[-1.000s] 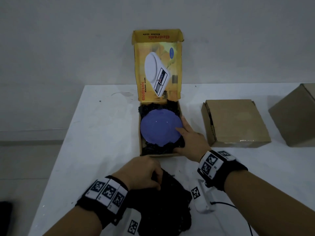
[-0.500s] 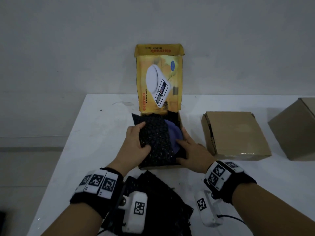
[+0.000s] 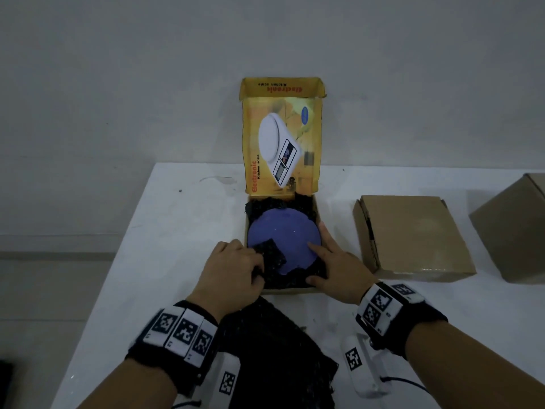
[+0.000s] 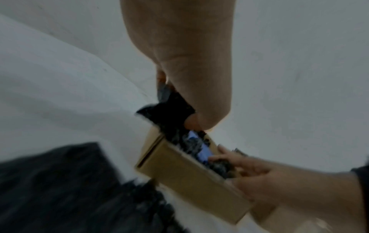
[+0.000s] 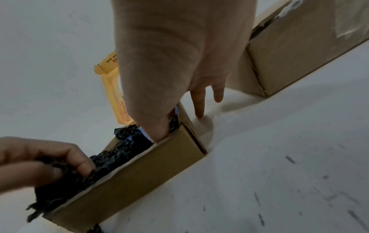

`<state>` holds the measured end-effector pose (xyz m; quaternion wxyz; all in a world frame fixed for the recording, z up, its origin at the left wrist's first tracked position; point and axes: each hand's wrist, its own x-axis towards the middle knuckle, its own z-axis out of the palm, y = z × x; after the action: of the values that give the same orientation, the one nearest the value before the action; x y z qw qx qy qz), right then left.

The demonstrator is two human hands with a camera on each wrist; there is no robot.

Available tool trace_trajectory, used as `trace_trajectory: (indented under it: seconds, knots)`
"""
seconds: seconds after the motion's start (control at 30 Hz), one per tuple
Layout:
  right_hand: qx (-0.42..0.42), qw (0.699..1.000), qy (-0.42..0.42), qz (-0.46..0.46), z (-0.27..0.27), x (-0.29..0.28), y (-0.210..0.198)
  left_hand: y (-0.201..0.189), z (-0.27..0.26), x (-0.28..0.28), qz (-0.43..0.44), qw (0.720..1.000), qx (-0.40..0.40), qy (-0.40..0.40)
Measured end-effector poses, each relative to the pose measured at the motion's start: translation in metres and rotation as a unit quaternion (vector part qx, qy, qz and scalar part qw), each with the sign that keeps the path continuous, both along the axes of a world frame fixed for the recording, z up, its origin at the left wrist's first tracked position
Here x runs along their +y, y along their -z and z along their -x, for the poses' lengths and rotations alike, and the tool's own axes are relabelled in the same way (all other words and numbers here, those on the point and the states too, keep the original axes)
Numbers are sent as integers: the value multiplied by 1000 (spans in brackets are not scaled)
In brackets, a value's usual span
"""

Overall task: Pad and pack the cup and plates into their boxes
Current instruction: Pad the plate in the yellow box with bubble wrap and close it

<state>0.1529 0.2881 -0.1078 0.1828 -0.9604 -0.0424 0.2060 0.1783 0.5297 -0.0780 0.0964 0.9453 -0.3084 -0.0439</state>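
The blue plate (image 3: 283, 240) lies in the open yellow box (image 3: 318, 215) at the middle of the white table (image 3: 182, 231), with black padding (image 3: 295, 278) under it and showing round its rim, so this box is, by my reading, part-packed; the left hand (image 3: 233, 270) curls its fingers round a corner of black padding sheet (image 3: 269, 256) at the near left of the box, laid only partly over the plate; the right hand (image 3: 336, 262) has straight, relaxed fingers, its forefinger touching the plate's right edge and its thumb at the near wall; more black padding (image 3: 274, 355) lies on the table near the person; covering the plate and closing the lid (image 3: 280, 143) appear to remain; two brown boxes, one (image 3: 413, 234) to the right and one (image 3: 513, 228) at the far right, stand shut, their contents hidden; no cup is in view.
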Motion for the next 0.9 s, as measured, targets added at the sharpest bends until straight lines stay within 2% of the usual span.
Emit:
trace_trajectory:
  seconds: [0.1,0.23,0.4,0.6,0.8,0.9]
  knots:
    - [-9,1000,-1,-1,0,0,0,-15,-5,-8,-116,993,-34,-12]
    - [-12,1000,2,4,1,1,-1,-16,-18,-20,-204,974,87,-32]
    - [-4,1000,3,8,1,1,-3,-16,-25,-31,-169,978,75,-100]
    - [9,1000,8,21,2,5,-8,-10,-26,-42,-125,982,67,-127]
    - [12,1000,6,-4,3,4,-14,-14,-20,-38,-176,983,39,-42]
    - [15,999,28,-25,2,4,-15,-17,-19,-34,-139,986,71,-59]
